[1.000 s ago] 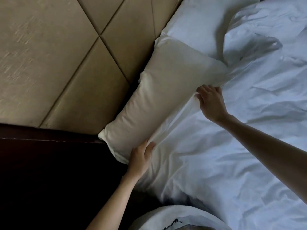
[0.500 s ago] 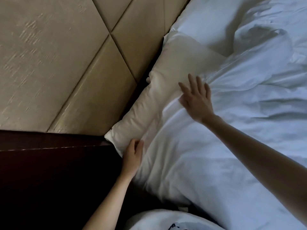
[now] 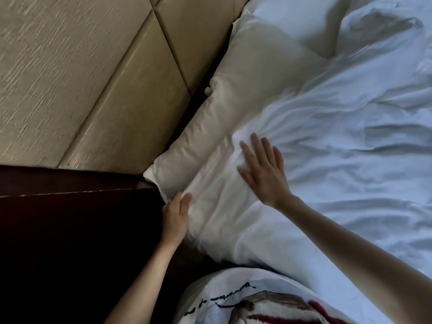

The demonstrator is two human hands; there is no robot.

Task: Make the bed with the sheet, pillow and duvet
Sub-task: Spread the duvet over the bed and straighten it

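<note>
A cream pillow [image 3: 247,90] lies along the padded headboard, its near half under the white duvet [image 3: 339,160]. The duvet is crumpled and covers the bed to the right. My right hand [image 3: 261,169] lies flat on the duvet's top edge over the pillow, fingers straight and spread. My left hand [image 3: 176,216] rests against the near end of the pillow and duvet at the bed's corner, its fingers straight. A second white pillow [image 3: 297,19] shows at the top, beyond the cream one. No sheet can be made out under the duvet.
The beige padded headboard [image 3: 93,78] fills the upper left. A dark wooden ledge [image 3: 70,206] runs beside the bed at the left. My white printed shirt [image 3: 245,300] shows at the bottom edge.
My right hand let go of the duvet edge, opened flat and slid back along the duvet toward the near corner. My left hand slipped from the duvet edge to the pillow's end.
</note>
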